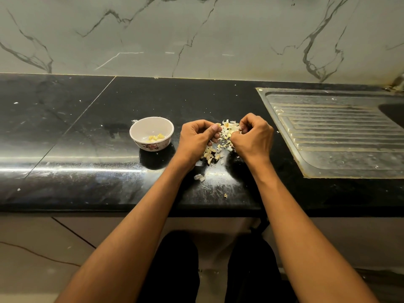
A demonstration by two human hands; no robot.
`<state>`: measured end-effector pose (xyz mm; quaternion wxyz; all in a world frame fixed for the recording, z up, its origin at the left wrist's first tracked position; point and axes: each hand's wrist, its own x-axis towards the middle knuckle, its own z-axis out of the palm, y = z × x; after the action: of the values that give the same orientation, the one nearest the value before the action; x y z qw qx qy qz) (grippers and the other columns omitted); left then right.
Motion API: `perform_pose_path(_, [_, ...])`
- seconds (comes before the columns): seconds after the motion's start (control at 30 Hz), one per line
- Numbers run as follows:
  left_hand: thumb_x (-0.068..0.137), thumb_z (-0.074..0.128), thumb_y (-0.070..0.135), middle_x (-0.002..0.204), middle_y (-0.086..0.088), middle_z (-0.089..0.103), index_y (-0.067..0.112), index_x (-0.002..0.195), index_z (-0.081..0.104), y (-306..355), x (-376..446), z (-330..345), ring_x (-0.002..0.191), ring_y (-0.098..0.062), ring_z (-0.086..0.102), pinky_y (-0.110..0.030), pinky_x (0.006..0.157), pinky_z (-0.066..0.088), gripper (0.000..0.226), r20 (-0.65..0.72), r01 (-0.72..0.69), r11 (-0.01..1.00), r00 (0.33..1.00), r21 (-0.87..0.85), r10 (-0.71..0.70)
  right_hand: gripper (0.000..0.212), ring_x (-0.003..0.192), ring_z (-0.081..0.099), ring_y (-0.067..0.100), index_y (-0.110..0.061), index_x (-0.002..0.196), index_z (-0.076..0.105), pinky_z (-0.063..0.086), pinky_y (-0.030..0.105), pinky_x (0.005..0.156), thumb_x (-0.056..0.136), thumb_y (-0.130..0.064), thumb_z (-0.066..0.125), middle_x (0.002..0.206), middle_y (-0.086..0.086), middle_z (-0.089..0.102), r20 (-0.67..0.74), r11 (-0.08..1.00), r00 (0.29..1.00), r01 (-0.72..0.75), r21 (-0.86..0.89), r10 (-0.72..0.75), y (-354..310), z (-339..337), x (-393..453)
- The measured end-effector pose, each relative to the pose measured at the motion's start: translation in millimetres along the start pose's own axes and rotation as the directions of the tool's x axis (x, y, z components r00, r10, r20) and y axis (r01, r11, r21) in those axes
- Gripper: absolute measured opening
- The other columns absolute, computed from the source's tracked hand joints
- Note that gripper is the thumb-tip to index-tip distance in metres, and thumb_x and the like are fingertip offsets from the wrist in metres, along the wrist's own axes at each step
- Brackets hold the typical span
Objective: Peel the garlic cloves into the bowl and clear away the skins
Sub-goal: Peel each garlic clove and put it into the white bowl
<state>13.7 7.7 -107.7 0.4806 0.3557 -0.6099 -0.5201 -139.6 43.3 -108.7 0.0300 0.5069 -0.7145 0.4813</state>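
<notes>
A small white bowl (140,130) with a flower pattern stands on the black counter and holds several peeled yellow garlic cloves (155,137). Right of it lies a pile of pale garlic skins (226,132). My left hand (196,138) is over the pile's left side, its fingers curled and its thumb and fingertips pinching a small garlic piece. My right hand (253,136) is on the pile's right side, fingers curled into the skins; what it holds is hidden. A loose skin (200,177) lies nearer the counter's front edge.
A steel sink drainboard (336,136) fills the counter's right side, with the basin at the far right. A marble wall (196,36) backs the black counter (76,132). Small skin flecks dot the counter, one near the front edge (225,195).
</notes>
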Motion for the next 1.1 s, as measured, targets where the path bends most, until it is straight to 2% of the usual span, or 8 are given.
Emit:
perform_pose_path(0.17, [0.094, 0.071, 0.007, 0.073, -0.006, 0.072, 0.003, 0.091, 0.074, -0.2, -0.3, 0.6, 0.061, -0.006, 0.065, -0.016, 0.06, 0.051, 0.006, -0.011, 0.003, 1.0, 1.0, 0.005, -0.003, 0.01, 0.094, 0.055, 0.023, -0.021, 0.078, 0.073, 0.042, 0.031, 0.073, 0.087, -0.024, 0.067, 0.094, 0.002, 0.055, 0.067, 0.997, 0.995, -0.074, 0.021, 0.072, 1.0, 2.2, 1.9])
perform_pose_path(0.37, [0.093, 0.072, 0.007, 0.075, -0.01, 0.071, -0.002, 0.093, 0.073, 1.5, -1.5, 1.8, 0.06, -0.005, 0.065, -0.014, 0.06, 0.049, 0.009, -0.021, 0.004, 1.0, 1.0, 0.014, -0.003, 0.033, 0.066, 0.059, 0.023, -0.01, 0.067, 0.067, 0.039, 0.031, 0.061, 0.096, -0.027, 0.064, 0.068, 0.005, 0.065, 0.029, 0.988, 0.992, -0.122, 0.096, 0.12, 2.0, 3.0, 2.8])
perform_pose_path(0.47, [0.093, 0.073, 0.008, 0.076, -0.01, 0.071, -0.002, 0.093, 0.073, 2.3, -2.2, 0.7, 0.061, -0.006, 0.065, -0.015, 0.06, 0.05, 0.01, -0.011, 0.004, 1.0, 1.0, 0.023, -0.003, 0.023, 0.058, 0.062, 0.015, -0.013, 0.065, 0.072, 0.049, 0.03, 0.057, 0.086, -0.022, 0.072, 0.06, -0.004, 0.066, 0.011, 0.99, 0.995, -0.104, 0.095, 0.103, 0.3, 0.1, 1.5])
perform_pose_path(0.73, [0.088, 0.078, 0.008, 0.076, -0.005, 0.073, 0.004, 0.09, 0.074, 0.9, -1.8, 0.0, 0.062, -0.005, 0.064, -0.015, 0.061, 0.05, 0.006, -0.015, 0.0, 0.999, 1.0, 0.035, 0.0, 0.016, 0.057, 0.063, 0.015, -0.014, 0.065, 0.067, 0.053, 0.031, 0.059, 0.07, -0.014, 0.082, 0.06, -0.005, 0.065, 0.015, 0.993, 0.997, -0.082, 0.088, 0.081, 1.3, -3.3, 0.6])
perform_pose_path(0.9, [0.083, 0.083, 0.007, 0.077, -0.004, 0.074, 0.005, 0.088, 0.074, -1.4, -1.4, -0.3, 0.065, -0.006, 0.066, -0.019, 0.064, 0.053, 0.01, -0.023, 0.005, 0.998, 1.0, 0.055, -0.004, 0.019, 0.07, 0.064, 0.006, -0.019, 0.094, 0.082, 0.058, 0.028, 0.069, 0.081, -0.007, 0.077, 0.084, -0.004, 0.073, 0.091, 0.989, 0.994, -0.064, 0.133, 0.052, -0.3, -3.6, -1.1])
perform_pose_path(0.97, [0.082, 0.084, 0.007, 0.079, -0.007, 0.074, 0.003, 0.089, 0.074, -2.2, -0.9, -0.4, 0.066, -0.007, 0.067, -0.02, 0.067, 0.054, 0.013, -0.034, 0.007, 0.998, 0.999, 0.055, -0.005, 0.009, 0.066, 0.065, 0.008, -0.017, 0.084, 0.082, 0.055, 0.026, 0.065, 0.089, -0.02, 0.075, 0.077, -0.004, 0.074, 0.073, 0.984, 0.994, -0.09, 0.153, 0.08, -3.6, -4.5, -0.4])
perform_pose_path(1.03, [0.081, 0.084, 0.006, 0.081, -0.009, 0.074, 0.0, 0.09, 0.074, -2.3, -1.2, -0.1, 0.067, -0.008, 0.066, -0.02, 0.067, 0.054, 0.015, -0.046, 0.009, 0.999, 0.999, 0.05, -0.007, 0.032, 0.056, 0.06, 0.01, -0.014, 0.066, 0.075, 0.046, 0.026, 0.057, 0.093, -0.03, 0.07, 0.061, -0.005, 0.068, 0.052, 0.981, 0.992, -0.123, 0.153, 0.117, -4.0, -2.9, -0.8])
perform_pose_path(1.1, [0.08, 0.085, 0.006, 0.081, -0.009, 0.073, 0.0, 0.089, 0.074, -2.3, -1.7, 0.5, 0.068, -0.009, 0.066, -0.02, 0.068, 0.054, 0.015, -0.053, 0.008, 0.999, 0.999, 0.048, -0.006, 0.037, 0.051, 0.055, 0.01, -0.012, 0.061, 0.07, 0.042, 0.026, 0.054, 0.092, -0.031, 0.07, 0.054, -0.006, 0.062, 0.024, 0.976, 0.989, -0.149, 0.162, 0.147, -4.5, -3.1, -2.1])
